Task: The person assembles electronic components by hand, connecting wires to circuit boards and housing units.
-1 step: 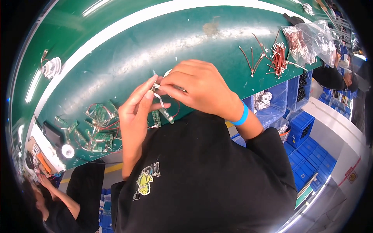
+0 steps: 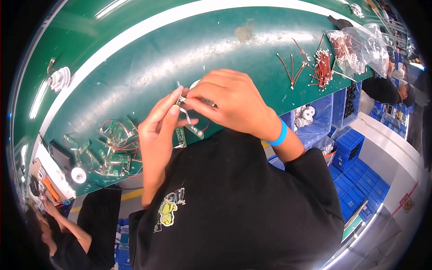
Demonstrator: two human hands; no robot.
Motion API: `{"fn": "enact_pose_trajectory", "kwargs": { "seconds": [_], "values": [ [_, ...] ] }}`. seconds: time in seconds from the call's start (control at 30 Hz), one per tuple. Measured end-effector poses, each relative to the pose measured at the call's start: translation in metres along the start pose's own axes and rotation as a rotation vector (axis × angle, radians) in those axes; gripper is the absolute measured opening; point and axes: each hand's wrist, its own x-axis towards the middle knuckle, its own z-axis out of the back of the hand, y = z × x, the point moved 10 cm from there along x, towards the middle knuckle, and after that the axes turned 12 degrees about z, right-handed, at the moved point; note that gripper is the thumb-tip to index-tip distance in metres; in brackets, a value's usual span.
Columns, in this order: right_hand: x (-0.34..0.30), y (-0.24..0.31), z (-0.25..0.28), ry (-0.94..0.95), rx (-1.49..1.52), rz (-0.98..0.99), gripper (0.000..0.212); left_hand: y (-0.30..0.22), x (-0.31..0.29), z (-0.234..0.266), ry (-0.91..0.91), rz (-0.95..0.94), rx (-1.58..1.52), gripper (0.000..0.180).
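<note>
My left hand [image 2: 155, 128] pinches a small circuit board [image 2: 180, 100] edge-on between thumb and fingers. A pale flat cable [image 2: 185, 116] runs down from it to a small board piece [image 2: 195, 131] hanging below the fingers. My right hand [image 2: 234, 101], with a blue band at the wrist, is closed, its thumb and fingertips meeting a small white connector [image 2: 182, 99] at the board's edge. Its curled fingers partly cover another board part beneath. Close under my left hand, a green circuit board [image 2: 181, 137] lies at the table edge.
Several wired circuit boards [image 2: 114, 132] lie to the left on the green table [image 2: 148, 54]. At the right are a pile of red-brown wires [image 2: 323, 67] and a clear bag [image 2: 360, 49] of more. Blue bins [image 2: 321, 112] stand below the right edge. Another person's arm [image 2: 72, 227] is at lower left.
The small board piece hanging on the flat cable has swung slightly up and to the right. Both hands have barely moved and keep their grip.
</note>
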Motion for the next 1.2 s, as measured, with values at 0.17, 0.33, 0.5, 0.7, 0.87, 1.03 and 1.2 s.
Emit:
{"fn": "enact_pose_trajectory", "kwargs": {
  "seconds": [0.17, 0.33, 0.5, 0.7, 0.87, 1.03, 1.2],
  "values": [
    [-0.004, -0.002, 0.003, -0.045, -0.029, -0.086, 0.012, -0.006, -0.002, -0.006, -0.014, -0.092, 0.102, 0.033],
    [-0.002, 0.014, 0.001, -0.054, -0.188, 0.075, 0.012, -0.005, -0.002, -0.005, -0.050, -0.074, 0.119, 0.035],
    [0.000, 0.017, -0.001, -0.013, -0.213, 0.100, 0.011, -0.001, -0.001, -0.003, -0.043, -0.048, 0.056, 0.035],
    [0.001, -0.003, -0.001, -0.028, -0.001, 0.000, 0.010, -0.010, -0.005, -0.004, -0.018, -0.122, 0.193, 0.036],
    [-0.003, -0.003, 0.000, -0.078, -0.042, -0.085, 0.013, 0.001, -0.001, -0.001, -0.033, -0.053, -0.004, 0.036],
    [-0.009, -0.011, 0.000, -0.143, 0.062, -0.174, 0.015, 0.005, 0.001, -0.001, -0.016, -0.034, -0.037, 0.036],
    [-0.007, -0.005, 0.000, -0.142, 0.053, -0.129, 0.016, 0.005, -0.001, -0.001, -0.026, -0.054, -0.012, 0.037]
  ]
}}
